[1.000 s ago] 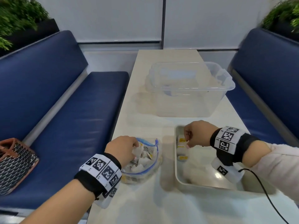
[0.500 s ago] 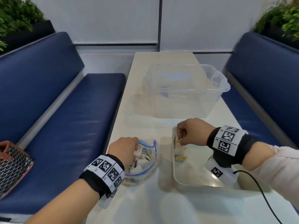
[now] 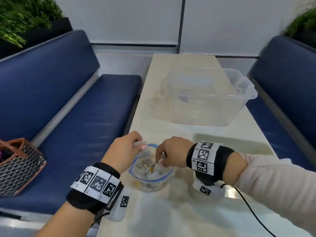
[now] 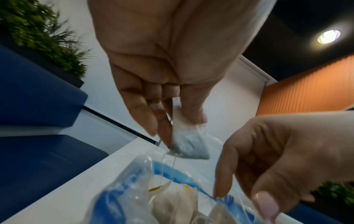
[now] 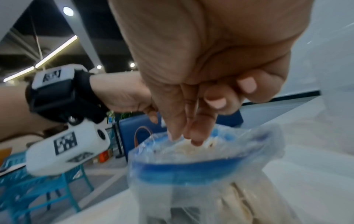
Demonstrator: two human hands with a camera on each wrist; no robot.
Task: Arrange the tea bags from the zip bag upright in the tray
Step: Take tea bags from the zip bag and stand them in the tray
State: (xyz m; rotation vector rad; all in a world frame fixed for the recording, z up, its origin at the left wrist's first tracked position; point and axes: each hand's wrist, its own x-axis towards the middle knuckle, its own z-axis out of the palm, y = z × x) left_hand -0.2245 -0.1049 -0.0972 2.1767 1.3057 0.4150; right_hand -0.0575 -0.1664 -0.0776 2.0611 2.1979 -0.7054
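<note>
The zip bag (image 3: 150, 175) stands open on the table's left side, blue rim up, with several tea bags inside. My left hand (image 3: 141, 146) hovers just above its far-left rim. It pinches a white tea bag (image 4: 189, 145) between thumb and fingers, and the string trails down into the zip bag (image 4: 172, 189). My right hand (image 3: 159, 162) dips its fingertips (image 5: 193, 141) into the bag's mouth, and I see nothing held between them. The metal tray (image 3: 239, 142) lies to the right. My right forearm hides most of it and its contents.
A large clear plastic bin (image 3: 210, 94) stands on the table beyond the tray. Blue bench seats (image 3: 85, 125) run along both sides. A patterned handbag (image 3: 18, 166) sits on the left bench. A black cable (image 3: 253, 211) runs from my right wrist across the near table.
My right hand has left the tray and moved left to the zip bag's mouth. My left hand has risen out of the bag with a tea bag pinched in it.
</note>
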